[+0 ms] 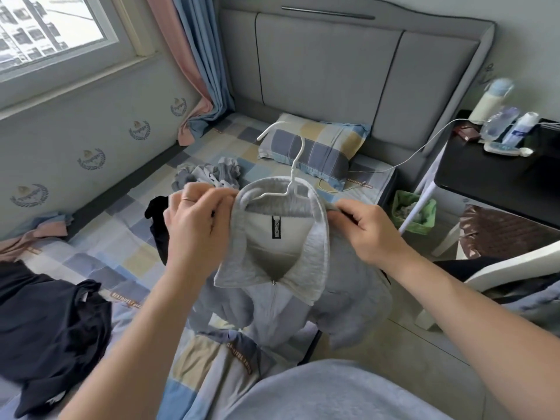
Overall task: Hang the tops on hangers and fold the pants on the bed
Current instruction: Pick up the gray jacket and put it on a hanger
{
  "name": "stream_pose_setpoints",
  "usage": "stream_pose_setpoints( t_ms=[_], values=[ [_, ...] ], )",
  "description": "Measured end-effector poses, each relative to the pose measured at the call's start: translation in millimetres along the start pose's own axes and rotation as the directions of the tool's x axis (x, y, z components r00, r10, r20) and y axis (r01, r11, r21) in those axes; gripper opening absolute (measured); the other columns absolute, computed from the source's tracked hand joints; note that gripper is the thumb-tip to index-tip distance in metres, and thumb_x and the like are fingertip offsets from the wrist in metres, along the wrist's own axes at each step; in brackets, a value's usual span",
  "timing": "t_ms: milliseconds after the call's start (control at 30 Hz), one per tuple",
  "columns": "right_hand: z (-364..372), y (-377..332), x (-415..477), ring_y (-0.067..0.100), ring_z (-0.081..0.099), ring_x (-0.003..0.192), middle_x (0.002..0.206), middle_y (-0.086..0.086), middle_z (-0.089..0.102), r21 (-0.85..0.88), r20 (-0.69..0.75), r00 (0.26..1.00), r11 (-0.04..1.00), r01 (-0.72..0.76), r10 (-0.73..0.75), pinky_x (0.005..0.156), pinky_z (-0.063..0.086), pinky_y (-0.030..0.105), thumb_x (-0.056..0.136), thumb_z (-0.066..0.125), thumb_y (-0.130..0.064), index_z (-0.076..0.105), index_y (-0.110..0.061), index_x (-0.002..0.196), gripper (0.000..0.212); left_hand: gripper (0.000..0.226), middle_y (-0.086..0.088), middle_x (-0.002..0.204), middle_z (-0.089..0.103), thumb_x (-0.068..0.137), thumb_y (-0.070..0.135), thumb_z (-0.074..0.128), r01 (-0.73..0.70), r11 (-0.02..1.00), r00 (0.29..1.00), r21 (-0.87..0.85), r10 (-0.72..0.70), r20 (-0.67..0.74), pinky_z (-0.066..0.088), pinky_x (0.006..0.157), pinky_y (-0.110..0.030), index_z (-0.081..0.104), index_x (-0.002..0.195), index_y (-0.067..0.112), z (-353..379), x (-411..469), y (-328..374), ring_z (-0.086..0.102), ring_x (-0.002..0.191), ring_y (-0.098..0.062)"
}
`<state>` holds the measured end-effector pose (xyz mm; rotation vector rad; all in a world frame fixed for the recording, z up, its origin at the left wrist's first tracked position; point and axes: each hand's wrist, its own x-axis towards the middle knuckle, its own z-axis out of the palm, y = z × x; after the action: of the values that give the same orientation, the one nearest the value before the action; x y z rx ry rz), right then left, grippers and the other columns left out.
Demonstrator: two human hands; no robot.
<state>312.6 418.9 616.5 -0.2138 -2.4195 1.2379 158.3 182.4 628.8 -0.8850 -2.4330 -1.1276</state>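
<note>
Here, both hands on the grey top [272, 286], hanger [291, 165] inside.

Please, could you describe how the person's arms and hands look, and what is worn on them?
The left arm and the right arm are bare, with no sleeves showing in the frame. The left hand wears a thin band ring on one finger. The right hand shows no ring in this view. No gloves, watch or bracelet are visible.
</note>
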Motion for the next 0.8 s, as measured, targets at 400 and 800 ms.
stream_pose_setpoints(
  t_ms=[400, 800],
  values=[
    [-15, 8, -3, 0.01, 0.046, 0.062, 0.061, -0.002, 0.051, 0.047, 0.142, 0.974, 0.982, -0.184, 0.176, 0.062, 0.038, 0.036, 0.102, 0.055, -0.034, 0.06, -0.018, 0.068, 0.038, 0.034, 0.002, 0.065, 0.045, 0.098, 0.022, 0.055, 0.242, 0.894, 0.967, -0.377, -0.254, 0.018, 0.031, 0.052, -0.02, 0.046, 0.071, 0.004, 19, 21, 18, 0.036, 0.057, -0.004],
    [-28, 5, -25, 0.027, 0.032, 0.056, 0.059, 0.019, 0.033, 0.253, 0.001, 0.989, 0.957, -0.143, 0.147, 0.053, 0.026, 0.028, 0.095, 0.058, -0.029, 0.05, 0.012, 0.07, 0.048, 0.052, 0.017, 0.113, 0.06, 0.095, 0.059, 0.03, -0.141, 0.988, 0.911, -0.055, 0.151, 0.383, 0.032, 0.105, -0.043, 0.066, 0.117, 0.028, 23, 46, 18, 0.052, 0.118, -0.018]
  ],
)
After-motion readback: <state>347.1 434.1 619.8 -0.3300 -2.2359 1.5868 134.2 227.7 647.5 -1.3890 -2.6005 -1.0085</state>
